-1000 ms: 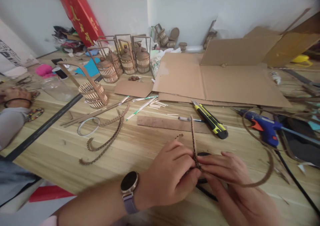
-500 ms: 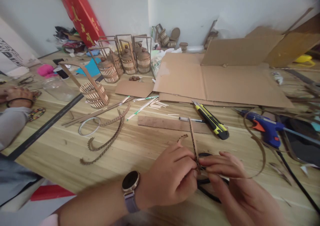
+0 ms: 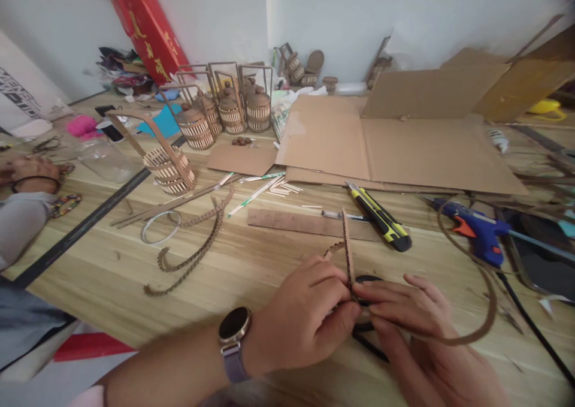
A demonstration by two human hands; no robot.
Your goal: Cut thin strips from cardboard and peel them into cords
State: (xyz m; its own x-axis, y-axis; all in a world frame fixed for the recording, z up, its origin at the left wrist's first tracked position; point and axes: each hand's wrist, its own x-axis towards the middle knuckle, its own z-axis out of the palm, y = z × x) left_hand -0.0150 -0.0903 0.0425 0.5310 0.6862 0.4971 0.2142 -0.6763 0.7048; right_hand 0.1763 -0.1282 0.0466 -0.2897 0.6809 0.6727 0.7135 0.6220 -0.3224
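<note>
My left hand (image 3: 309,317), a watch on its wrist, is closed in a pinch on a narrow corrugated cardboard strip. One straight piece of cardboard strip (image 3: 347,245) stands up between my hands, and a short curled end (image 3: 333,250) shows behind the left knuckles. The fingers of my right hand (image 3: 426,329) press together on the strip from the other side. From there a long cardboard strip (image 3: 489,308) bends out in a loop to the right. Black loop handles, seemingly of scissors (image 3: 371,346), lie under my hands, partly hidden.
Ahead lie a utility knife (image 3: 380,218), a flat cardboard piece (image 3: 287,221) and a blue glue gun (image 3: 480,230). Large cardboard sheets (image 3: 323,137) and small handled baskets (image 3: 168,170) stand behind. Loose corrugated strips (image 3: 197,254) are at left, near another person's hand (image 3: 33,170).
The long strip's loop has swung outward to the right and lower. My hands have shifted only slightly and keep their hold; the upright piece has moved a little right.
</note>
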